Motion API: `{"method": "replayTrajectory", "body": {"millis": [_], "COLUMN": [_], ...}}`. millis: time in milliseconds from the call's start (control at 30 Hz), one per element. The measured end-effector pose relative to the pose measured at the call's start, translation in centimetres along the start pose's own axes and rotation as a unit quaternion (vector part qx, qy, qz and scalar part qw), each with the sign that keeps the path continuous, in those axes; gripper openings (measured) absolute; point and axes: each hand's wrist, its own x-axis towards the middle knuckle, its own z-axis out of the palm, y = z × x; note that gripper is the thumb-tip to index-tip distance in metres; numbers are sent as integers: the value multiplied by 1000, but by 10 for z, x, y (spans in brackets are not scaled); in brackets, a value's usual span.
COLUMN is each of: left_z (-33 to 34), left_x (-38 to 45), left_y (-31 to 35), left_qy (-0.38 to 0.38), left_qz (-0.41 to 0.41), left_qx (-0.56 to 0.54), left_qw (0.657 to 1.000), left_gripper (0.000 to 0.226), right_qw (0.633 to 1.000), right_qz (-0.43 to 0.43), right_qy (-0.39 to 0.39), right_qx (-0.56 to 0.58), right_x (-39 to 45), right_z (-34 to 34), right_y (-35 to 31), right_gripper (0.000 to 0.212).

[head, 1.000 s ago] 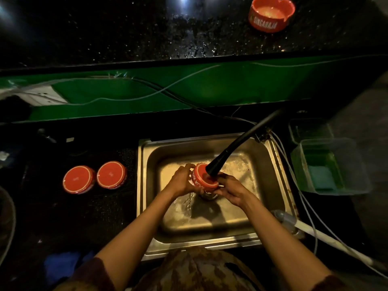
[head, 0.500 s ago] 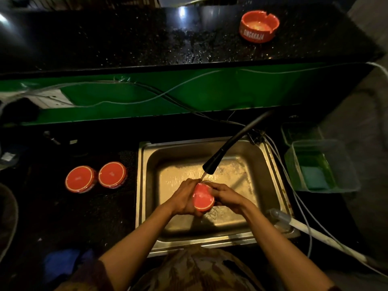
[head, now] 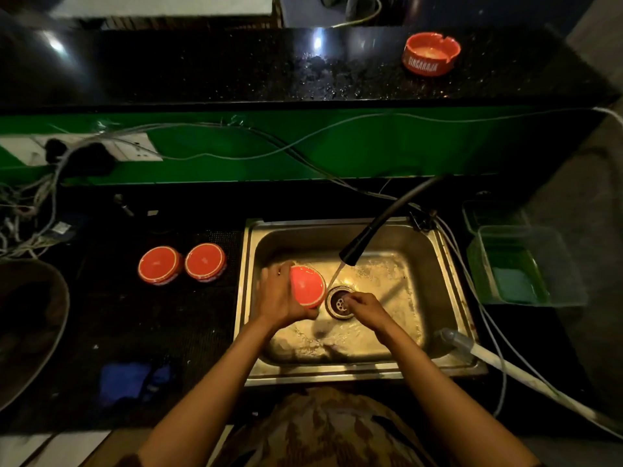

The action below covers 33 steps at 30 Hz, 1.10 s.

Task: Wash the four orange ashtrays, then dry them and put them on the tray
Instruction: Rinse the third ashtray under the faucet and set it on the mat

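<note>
My left hand (head: 279, 298) grips an orange ashtray (head: 307, 286) over the left part of the steel sink (head: 438, 264), its underside facing me. My right hand (head: 365, 308) is apart from it, fingers loosely curled over the drain (head: 339, 303), holding nothing. Water runs from the black tap (head: 354, 251) just to the right of the held ashtray. Two more orange ashtrays (head: 159, 269) (head: 205, 266) lie upside down side by side on the dark counter left of the sink. A fourth orange ashtray (head: 431, 53) stands upright on the upper black ledge at the back right.
A clear plastic tub (head: 526, 264) with a green sponge sits right of the sink. A blue cloth (head: 126, 382) lies on the counter at the near left. Cables and a power strip (head: 101, 151) run along the green wall. A dark round basin (head: 30, 325) is at the far left.
Both hands held the ashtray under the tap, then lower in the sink. Now my right hand has let go and my left hand has carried the ashtray leftward.
</note>
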Motion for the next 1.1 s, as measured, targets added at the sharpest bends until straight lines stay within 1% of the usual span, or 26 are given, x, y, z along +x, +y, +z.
{"method": "replayTrajectory", "body": {"millis": [33, 100, 167, 267, 300, 400, 467, 533, 600, 700, 733, 800, 867, 967, 1033, 1100], "left_z": [-1, 1, 7, 14, 14, 11, 13, 11, 9, 5, 3, -5, -19, -47, -67, -91], "left_x": [-1, -5, -14, -21, -22, -23, -26, -28, -29, -40, -43, -48, -51, -54, -55, -55], "left_y": [0, -2, -1, 5, 8, 12, 7, 2, -7, -22, -29, -44, -65, -114, -151, -188], "left_qy": [-12, -72, -101, -67, -62, -102, -103, -102, -123, -141, -133, -119, -123, -114, -110, -109], "left_qz": [-14, -44, -49, -47, -44, -36, -48, -72, -71, -91, -83, -38, -32, -93, -137, -181], "left_qx": [23, 83, 109, 42, 35, 70, 49, 26, 33, -9, 1, 59, 72, 44, 26, 35], "left_qw": [1000, 993, 988, 996, 997, 992, 992, 992, 989, 986, 988, 990, 989, 988, 984, 977], "left_gripper": [117, 117, 116, 116, 116, 115, 116, 115, 114, 112, 112, 113, 115, 116, 116, 117], "right_qw": [1000, 999, 997, 996, 996, 992, 989, 987, 983, 975, 973, 969, 965, 964, 966, 964], "right_qz": [12, 23, 20, 12, 9, 12, 7, 4, 5, 9, 9, 11, 17, 8, 5, -1], "right_qy": [6, -5, -20, -12, -8, -21, -35, -32, -37, -51, -48, -47, -54, -59, -56, -54], "right_qx": [-7, -34, -67, -82, -87, -120, -144, -157, -181, -217, -225, -243, -258, -260, -254, -259], "right_x": [-4, -11, -17, -24, -26, -31, -33, -33, -32, -28, -26, -25, -25, -21, -16, -10], "right_z": [-2, -2, -3, -3, -2, 1, 5, 10, 19, 34, 40, 56, 73, 103, 122, 141], "right_y": [2, 7, 10, 13, 14, 13, 12, 10, 7, 0, -3, -10, -23, -46, -59, -72], "right_gripper": [25, 29, 29, 27, 27, 27, 27, 27, 29, 30, 29, 28, 28, 32, 32, 32]}}
